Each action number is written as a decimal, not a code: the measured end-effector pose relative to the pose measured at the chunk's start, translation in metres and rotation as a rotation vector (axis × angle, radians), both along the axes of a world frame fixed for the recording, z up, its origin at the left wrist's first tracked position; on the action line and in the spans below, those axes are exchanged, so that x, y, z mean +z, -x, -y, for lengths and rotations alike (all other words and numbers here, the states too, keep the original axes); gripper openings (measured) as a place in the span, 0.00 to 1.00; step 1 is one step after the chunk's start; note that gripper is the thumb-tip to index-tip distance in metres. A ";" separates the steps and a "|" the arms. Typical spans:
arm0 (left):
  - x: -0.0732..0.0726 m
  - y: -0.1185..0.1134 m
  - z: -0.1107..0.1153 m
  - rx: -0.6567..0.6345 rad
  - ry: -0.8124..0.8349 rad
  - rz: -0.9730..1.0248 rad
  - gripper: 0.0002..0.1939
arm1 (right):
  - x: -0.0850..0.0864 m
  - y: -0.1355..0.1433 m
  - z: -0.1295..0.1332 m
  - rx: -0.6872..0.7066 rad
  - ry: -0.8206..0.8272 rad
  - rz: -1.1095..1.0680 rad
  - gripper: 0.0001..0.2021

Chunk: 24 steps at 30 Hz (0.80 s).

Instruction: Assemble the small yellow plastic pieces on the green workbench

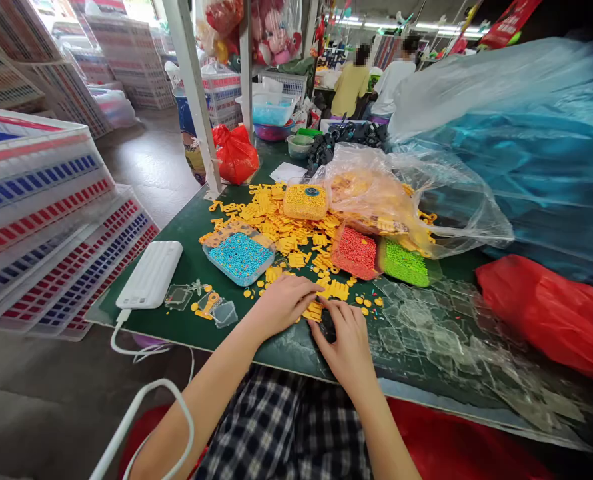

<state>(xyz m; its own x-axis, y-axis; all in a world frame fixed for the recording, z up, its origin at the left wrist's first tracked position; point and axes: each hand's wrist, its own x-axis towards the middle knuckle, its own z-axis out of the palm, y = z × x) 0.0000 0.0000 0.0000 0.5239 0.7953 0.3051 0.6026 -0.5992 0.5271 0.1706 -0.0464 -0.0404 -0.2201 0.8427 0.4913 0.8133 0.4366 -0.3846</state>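
At the far left of the counter (186, 227) lies a white power bank (150, 274), its cable trailing off the edge, and just beside it sit a few clear plastic pieces (196, 301) with a yellow part among them. Next comes the tray of blue beads (240, 257), near the left hand (281, 305). That hand rests palm down, fingers curled, its fingertips pressing on a small yellow plastic piece (314, 311) (a flat, toothed part like the many heaped behind it). The right hand (349, 340) meets it from the other side, thumb and forefinger pinching the same piece, so both hands close on it together at the front edge of the yellow pile (281, 223).

The step in hand looks like picking or separating one yellow part from the pile. The next move would likely call for a fine pinch and a steady lift, without dragging neighbouring parts along.

Further right sit the red beads (355, 252) and green beads (404, 263), then loose clear sheets (426, 327) and a red bag (551, 313).
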 end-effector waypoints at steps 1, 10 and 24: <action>-0.001 0.001 -0.001 0.048 -0.006 -0.010 0.10 | 0.000 0.000 0.000 0.003 -0.001 0.004 0.17; 0.001 0.004 -0.003 0.156 0.028 -0.059 0.09 | 0.000 0.000 0.000 -0.021 -0.014 0.004 0.15; 0.006 0.002 0.005 0.188 0.076 -0.122 0.09 | 0.000 0.001 -0.001 -0.014 -0.002 0.010 0.16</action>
<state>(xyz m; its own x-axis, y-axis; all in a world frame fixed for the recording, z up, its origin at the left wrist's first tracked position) -0.0024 -0.0048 0.0057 0.3934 0.9008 0.1839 0.7619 -0.4314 0.4831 0.1700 -0.0457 -0.0406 -0.2131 0.8449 0.4906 0.8230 0.4259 -0.3759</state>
